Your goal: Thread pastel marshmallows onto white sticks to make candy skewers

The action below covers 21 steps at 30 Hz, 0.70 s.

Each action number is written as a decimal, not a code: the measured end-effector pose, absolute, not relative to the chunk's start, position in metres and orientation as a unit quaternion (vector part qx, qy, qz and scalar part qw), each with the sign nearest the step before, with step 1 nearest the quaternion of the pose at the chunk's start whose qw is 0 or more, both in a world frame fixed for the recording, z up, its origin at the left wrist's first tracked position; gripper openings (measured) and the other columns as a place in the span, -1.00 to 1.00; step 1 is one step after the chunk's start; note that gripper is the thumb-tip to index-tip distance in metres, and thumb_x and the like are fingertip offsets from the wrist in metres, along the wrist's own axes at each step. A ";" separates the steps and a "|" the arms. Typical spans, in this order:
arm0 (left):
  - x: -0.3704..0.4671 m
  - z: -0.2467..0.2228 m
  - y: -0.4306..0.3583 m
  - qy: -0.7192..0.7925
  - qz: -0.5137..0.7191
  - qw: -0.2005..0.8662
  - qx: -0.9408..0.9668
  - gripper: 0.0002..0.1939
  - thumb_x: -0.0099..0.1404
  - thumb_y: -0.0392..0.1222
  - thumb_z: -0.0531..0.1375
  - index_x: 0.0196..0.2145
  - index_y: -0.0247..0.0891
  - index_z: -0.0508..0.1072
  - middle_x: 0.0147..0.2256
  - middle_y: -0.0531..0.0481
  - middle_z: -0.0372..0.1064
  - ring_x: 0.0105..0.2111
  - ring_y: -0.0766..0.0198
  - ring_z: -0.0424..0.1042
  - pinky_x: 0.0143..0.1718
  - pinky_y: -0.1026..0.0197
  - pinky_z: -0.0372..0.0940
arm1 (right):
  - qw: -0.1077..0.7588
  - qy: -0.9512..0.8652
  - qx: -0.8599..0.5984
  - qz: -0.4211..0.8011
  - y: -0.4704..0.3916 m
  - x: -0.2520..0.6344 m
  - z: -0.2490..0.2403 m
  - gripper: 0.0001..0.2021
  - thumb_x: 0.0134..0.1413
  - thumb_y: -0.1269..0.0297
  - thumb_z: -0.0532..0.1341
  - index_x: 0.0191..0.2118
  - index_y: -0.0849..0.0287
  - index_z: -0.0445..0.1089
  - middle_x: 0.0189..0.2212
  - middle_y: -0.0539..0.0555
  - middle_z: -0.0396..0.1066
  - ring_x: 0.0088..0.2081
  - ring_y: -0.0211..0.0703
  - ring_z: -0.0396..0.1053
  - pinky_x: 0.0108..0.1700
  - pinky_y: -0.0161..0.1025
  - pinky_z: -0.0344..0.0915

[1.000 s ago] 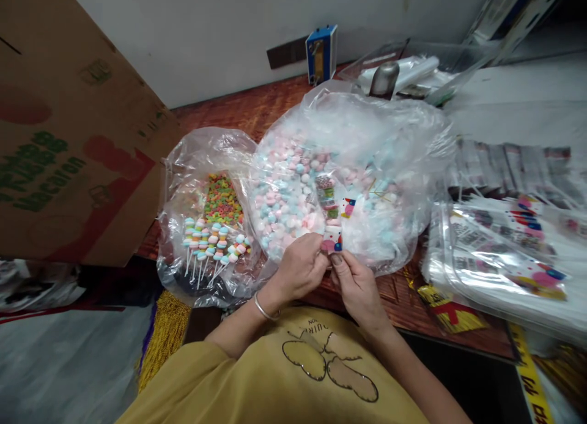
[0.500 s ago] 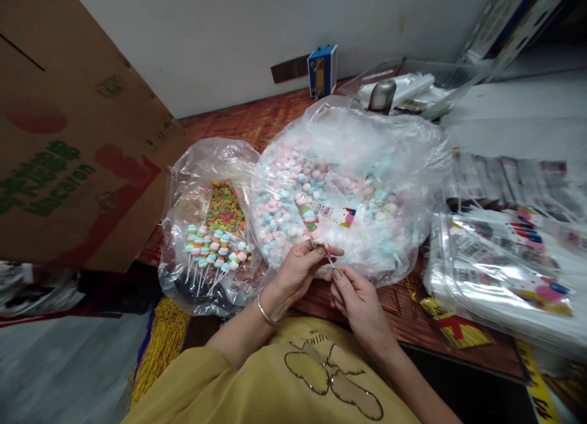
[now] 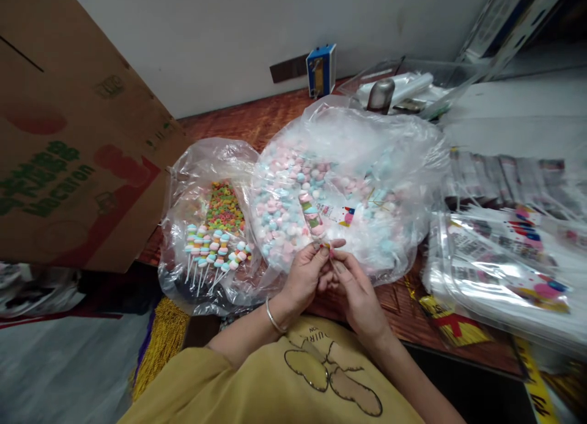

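Observation:
A marshmallow skewer (image 3: 312, 215) in a clear printed wrapper points away from me, its pastel pieces stacked. My left hand (image 3: 302, 276) is closed around the lower end of it, thumb on top. Against those fingertips, my right hand (image 3: 356, 283) pinches at the gathered neck of the wrapper; the small thing between its fingers is hidden. Under the skewer lies a large clear bag (image 3: 403, 136) full of pink, blue and white marshmallows. Thin gold twist ties (image 3: 378, 200) lie on that bag.
On the left, a smaller clear bag (image 3: 220, 155) bears several finished marshmallow sticks (image 3: 215, 246) and colourful ring candies (image 3: 224, 207). A cardboard box (image 3: 87, 185) stands beyond it. Printed wrappers (image 3: 518, 259) are stacked at right, near a gold tie packet (image 3: 454, 320). A blue box (image 3: 321, 70) stands behind.
My right hand has moved up and closer to my left, so their fingertips now meet. The white stick that showed between them is now covered. The skewer has barely moved.

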<state>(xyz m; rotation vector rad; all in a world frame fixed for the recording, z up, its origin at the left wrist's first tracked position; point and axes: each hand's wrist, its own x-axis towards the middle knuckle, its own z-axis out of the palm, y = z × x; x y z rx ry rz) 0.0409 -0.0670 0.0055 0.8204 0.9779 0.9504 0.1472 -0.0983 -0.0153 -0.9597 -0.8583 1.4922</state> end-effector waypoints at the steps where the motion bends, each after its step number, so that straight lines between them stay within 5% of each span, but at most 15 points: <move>1: 0.042 0.005 -0.067 0.454 0.440 0.671 0.388 -0.50 0.29 0.11 0.27 0.04 -0.29 0.54 -0.60 0.16 0.24 -0.68 0.49 0.13 -0.63 0.38 0.09 | 0.563 -0.355 -0.416 0.620 -0.096 0.147 -0.015 -0.69 0.26 -0.05 0.21 -0.14 0.11 0.35 -0.44 -0.08 0.33 -0.46 -0.28 0.28 -0.38 -0.32 0.30; 5: 0.044 0.001 -0.072 0.495 0.438 0.600 0.450 -0.63 0.28 0.07 0.28 -0.10 -0.24 0.58 -0.46 0.06 0.39 -0.53 0.41 0.28 -0.44 0.33 0.25 | 0.582 -0.305 -0.440 0.612 -0.088 0.141 -0.020 -0.62 0.18 -0.12 0.25 -0.32 0.12 0.30 -0.56 -0.14 0.14 -0.56 -0.33 0.08 -0.57 -0.37 0.09; 13: 0.037 0.007 -0.063 0.413 0.448 0.716 0.341 -0.53 0.16 0.14 0.35 -0.14 -0.30 0.62 -0.22 -0.20 0.58 -0.29 0.20 0.49 -0.25 0.20 0.34 | 0.597 -0.232 -0.382 0.666 -0.086 0.135 -0.021 -0.57 0.03 -0.15 0.36 -0.37 0.11 0.27 -0.62 -0.22 0.00 -0.67 -0.45 -0.14 -0.67 -0.44 -0.06; 21: 0.024 -0.001 -0.057 0.410 0.382 0.767 0.314 -0.48 -0.04 0.09 0.50 -0.24 -0.37 0.65 -0.45 -0.08 0.53 -0.54 0.39 0.36 -0.39 0.26 0.29 | 0.412 -0.205 -0.250 0.851 -0.090 0.153 -0.015 -0.55 0.04 -0.11 0.34 -0.47 0.12 0.20 -0.70 -0.29 -0.15 -0.73 -0.50 -0.31 -0.71 -0.44 -0.10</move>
